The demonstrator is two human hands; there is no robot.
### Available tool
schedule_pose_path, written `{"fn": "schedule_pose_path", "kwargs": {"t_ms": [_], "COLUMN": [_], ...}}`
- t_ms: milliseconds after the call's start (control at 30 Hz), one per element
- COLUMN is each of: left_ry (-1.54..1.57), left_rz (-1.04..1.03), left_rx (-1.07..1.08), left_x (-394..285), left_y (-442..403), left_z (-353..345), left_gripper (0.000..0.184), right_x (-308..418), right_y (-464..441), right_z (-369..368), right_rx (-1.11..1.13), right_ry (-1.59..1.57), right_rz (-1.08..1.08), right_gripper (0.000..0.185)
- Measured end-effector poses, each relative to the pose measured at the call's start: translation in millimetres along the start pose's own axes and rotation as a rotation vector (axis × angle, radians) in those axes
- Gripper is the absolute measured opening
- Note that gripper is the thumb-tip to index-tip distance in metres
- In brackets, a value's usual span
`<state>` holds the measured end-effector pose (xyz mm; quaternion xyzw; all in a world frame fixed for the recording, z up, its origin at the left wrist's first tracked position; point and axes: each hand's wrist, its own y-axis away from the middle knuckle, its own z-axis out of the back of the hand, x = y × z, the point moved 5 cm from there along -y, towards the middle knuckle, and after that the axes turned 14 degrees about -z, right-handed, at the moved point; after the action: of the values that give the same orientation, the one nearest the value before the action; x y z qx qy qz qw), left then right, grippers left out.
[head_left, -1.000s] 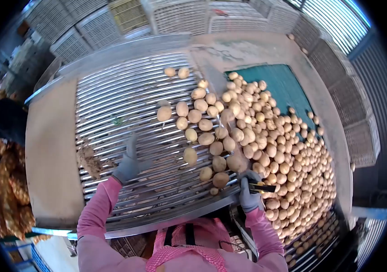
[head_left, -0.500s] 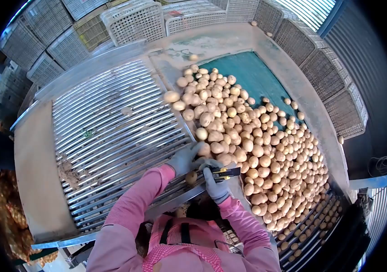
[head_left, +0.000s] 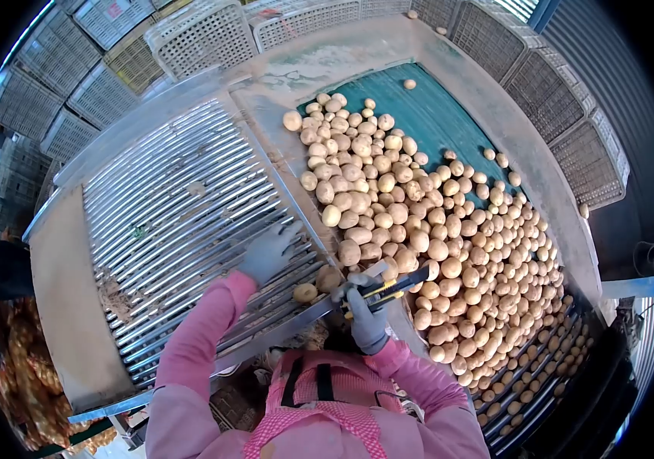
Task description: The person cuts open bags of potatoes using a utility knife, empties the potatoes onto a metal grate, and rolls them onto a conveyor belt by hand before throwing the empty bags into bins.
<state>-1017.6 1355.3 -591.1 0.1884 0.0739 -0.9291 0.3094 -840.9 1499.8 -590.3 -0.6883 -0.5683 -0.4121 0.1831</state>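
Over the metal roller table, my left hand, in a grey glove, is open with fingers spread, just left of the roller edge. My right hand, also gloved, is closed around a black and yellow tool near the front edge. A few potatoes lie on the rollers between my hands. To the right spreads a large heap of potatoes, partly on a green surface. The far end of the tool lies over the nearest potatoes.
Plastic crates stand along the back, with more crates at the right. A bit of dirt lies on the left rollers. At the far left are another person's arm and filled net bags.
The potatoes on the rollers have moved right onto the heap. My left hand swept right to near my right hand, then drew back slightly. The view has shifted right.
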Motion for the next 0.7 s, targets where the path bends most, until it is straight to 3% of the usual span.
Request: {"fn": "schedule_pose_path", "kwargs": {"t_ms": [67, 100, 133, 200, 233, 467, 533, 667, 700], "left_ry": [-0.116, -0.153, -0.147, -0.233, -0.164, 0.01, -0.027, 0.125, 0.491], "left_rz": [-0.213, -0.177, -0.197, 0.015, 0.007, -0.152, -0.102, 0.075, 0.226], "left_rx": [0.072, 0.007, 0.01, 0.068, -0.034, -0.167, -0.013, 0.056, 0.001], "left_x": [9.7, 3.4, 7.1, 37.4, 34.7, 44.2, 37.1, 60.3, 46.2], "left_y": [-18.1, -26.5, -33.6, -46.5, -45.6, -49.4, -44.8, -15.2, -1.6], "left_z": [-39.1, -40.3, -52.6, -78.2, -71.3, -55.5, -43.5, -16.6, 0.4], "left_gripper": [0.044, 0.031, 0.031, 0.018, 0.014, 0.018, 0.022, 0.022, 0.02], "right_x": [-11.7, -11.7, -12.0, -17.1, -23.8, -42.4, -42.5, -34.8, -31.7], "right_y": [10.2, 18.9, 25.4, 38.1, 44.0, 75.7, 81.0, 80.6, 78.2], "right_z": [14.8, 17.0, 22.0, 30.2, 39.5, 81.0, 83.3, 70.8, 61.7], "right_rx": [0.023, -0.047, -0.064, -0.052, -0.078, -0.168, -0.194, -0.13, -0.101], "right_ry": [0.009, 0.048, 0.048, 0.028, 0.007, 0.083, 0.065, -0.014, -0.024], "right_rz": [-0.117, -0.173, -0.162, -0.231, -0.24, -0.135, -0.106, -0.107, -0.067], "right_gripper": [0.021, 0.022, 0.022, 0.024, 0.026, 0.03, 0.029, 0.028, 0.03]}}
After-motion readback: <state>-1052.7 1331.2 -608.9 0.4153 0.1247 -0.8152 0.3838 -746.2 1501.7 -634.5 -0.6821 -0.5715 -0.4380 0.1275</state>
